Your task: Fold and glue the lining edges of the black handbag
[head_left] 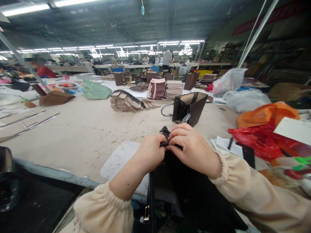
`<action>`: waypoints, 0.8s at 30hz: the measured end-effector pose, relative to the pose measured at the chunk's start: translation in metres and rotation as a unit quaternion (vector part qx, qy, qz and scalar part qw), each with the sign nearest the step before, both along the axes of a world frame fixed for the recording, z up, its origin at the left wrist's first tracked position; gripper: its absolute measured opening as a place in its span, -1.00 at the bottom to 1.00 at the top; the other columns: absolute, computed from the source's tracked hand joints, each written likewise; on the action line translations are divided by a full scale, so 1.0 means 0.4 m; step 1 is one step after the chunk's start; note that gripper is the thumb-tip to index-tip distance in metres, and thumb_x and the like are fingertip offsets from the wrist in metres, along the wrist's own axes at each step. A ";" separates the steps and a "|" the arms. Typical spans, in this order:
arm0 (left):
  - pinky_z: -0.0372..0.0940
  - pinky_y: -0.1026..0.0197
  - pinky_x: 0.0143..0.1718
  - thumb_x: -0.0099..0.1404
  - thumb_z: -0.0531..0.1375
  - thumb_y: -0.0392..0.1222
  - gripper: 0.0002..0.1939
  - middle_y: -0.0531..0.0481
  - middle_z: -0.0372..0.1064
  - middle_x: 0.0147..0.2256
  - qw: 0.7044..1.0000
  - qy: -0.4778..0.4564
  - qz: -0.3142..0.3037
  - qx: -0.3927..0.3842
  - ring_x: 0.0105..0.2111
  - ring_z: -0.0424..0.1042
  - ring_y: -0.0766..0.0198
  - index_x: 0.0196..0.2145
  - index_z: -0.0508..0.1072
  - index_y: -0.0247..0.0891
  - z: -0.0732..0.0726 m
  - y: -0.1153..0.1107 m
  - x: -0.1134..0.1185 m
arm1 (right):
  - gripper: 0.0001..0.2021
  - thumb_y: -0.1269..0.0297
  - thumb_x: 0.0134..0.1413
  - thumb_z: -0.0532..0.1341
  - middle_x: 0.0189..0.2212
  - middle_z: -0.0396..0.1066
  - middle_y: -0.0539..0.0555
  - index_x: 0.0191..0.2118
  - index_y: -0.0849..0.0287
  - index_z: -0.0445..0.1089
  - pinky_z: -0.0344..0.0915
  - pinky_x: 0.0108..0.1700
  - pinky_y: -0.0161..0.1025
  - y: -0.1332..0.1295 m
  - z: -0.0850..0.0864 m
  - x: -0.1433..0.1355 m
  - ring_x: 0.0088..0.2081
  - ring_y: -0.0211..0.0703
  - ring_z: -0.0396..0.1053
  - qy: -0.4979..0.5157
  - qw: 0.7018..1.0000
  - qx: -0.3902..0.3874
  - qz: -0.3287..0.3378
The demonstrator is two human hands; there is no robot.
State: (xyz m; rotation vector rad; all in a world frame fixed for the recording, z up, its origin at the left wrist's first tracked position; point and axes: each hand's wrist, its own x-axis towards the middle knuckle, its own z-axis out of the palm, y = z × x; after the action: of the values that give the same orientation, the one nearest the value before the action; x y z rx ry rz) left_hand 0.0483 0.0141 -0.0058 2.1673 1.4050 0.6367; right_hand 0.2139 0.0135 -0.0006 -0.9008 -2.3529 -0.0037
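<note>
A large black bag (194,194) fills the lower middle of the view, below both hands. At its top edge my left hand (152,152) pinches a strip of black material from the left. Fingers bent, my right hand (191,147) grips the same black material from the right, with the fingertips of both hands close together. A crumpled black end (165,131) sticks up just beyond them. Under my left forearm lies a white sheet (119,158) on the table (80,139).
Behind my hands stands a dark brown bag (194,106). Stacked beige pieces (125,102) and a green plastic bag (97,89) lie farther back. Red (262,139) and orange plastic bags (267,115) are at right. A person (46,72) sits far left.
</note>
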 end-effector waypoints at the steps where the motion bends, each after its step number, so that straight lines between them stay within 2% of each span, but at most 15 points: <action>1: 0.15 0.29 -0.39 0.09 0.08 -0.33 -0.85 0.05 0.43 -0.45 1.000 0.000 -0.006 -0.002 -0.41 0.34 0.29 -0.43 0.44 -0.25 0.000 0.000 -0.001 | -0.90 0.47 -0.02 0.21 -0.36 0.39 0.09 -0.47 0.18 0.42 0.21 -0.01 -0.02 0.000 -0.001 -0.001 -0.13 -0.04 0.23 0.005 1.000 -0.001 0.006; 5: 0.19 0.28 -0.32 0.09 0.06 -0.38 -0.79 0.03 0.45 -0.37 0.999 -0.026 -0.027 -0.021 -0.34 0.37 0.27 -0.35 0.46 -0.26 -0.002 -0.001 -0.003 | -0.84 0.55 -0.05 0.17 -0.28 0.37 0.08 -0.50 0.17 0.40 0.17 0.03 0.01 0.002 0.006 0.001 -0.04 -0.01 0.15 0.005 0.999 0.005 0.052; 9: 0.22 0.27 -0.27 0.10 0.08 -0.39 -0.77 0.01 0.47 -0.32 0.998 -0.053 -0.022 -0.032 -0.32 0.39 0.25 -0.31 0.47 -0.27 -0.003 -0.002 0.002 | -0.84 0.57 -0.05 0.15 -0.19 0.34 0.09 -0.46 0.18 0.40 0.13 0.06 0.04 0.016 0.013 0.016 0.03 0.01 0.08 -0.015 0.995 0.009 0.102; 14: 0.23 0.28 -0.25 0.09 0.07 -0.41 -0.75 0.01 0.48 -0.31 0.995 -0.083 -0.028 -0.045 -0.30 0.40 0.26 -0.30 0.48 -0.28 -0.005 0.001 0.008 | -0.85 0.55 -0.02 0.15 -0.20 0.35 0.10 -0.39 0.18 0.40 0.13 0.07 0.04 0.031 0.012 0.027 0.04 0.02 0.07 -0.027 0.990 0.004 0.140; 20: 0.17 0.31 -0.37 0.10 0.10 -0.33 -0.87 0.10 0.42 -0.47 0.997 -0.064 -0.012 -0.039 -0.42 0.36 0.32 -0.45 0.45 -0.26 -0.003 -0.002 0.000 | -0.86 0.50 0.02 0.16 -0.25 0.37 0.09 -0.38 0.16 0.43 0.14 0.06 0.05 0.012 0.017 0.044 -0.02 -0.03 0.16 -0.036 0.995 0.008 0.094; 24: 0.13 0.32 -0.43 0.10 0.11 -0.29 -0.90 0.10 0.38 -0.52 0.998 -0.035 0.000 -0.046 -0.46 0.33 0.33 -0.48 0.43 -0.26 0.004 -0.005 -0.001 | -0.88 0.48 0.00 0.20 -0.24 0.38 0.09 -0.34 0.15 0.44 0.22 0.01 -0.04 -0.004 0.012 0.073 -0.05 -0.07 0.22 -0.007 0.997 -0.009 0.078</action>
State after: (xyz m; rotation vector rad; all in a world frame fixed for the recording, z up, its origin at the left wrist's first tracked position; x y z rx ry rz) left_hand 0.0478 0.0120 -0.0042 2.0541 1.3705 0.6277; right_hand 0.2433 0.0120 0.0041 -0.7253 -2.4327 0.0738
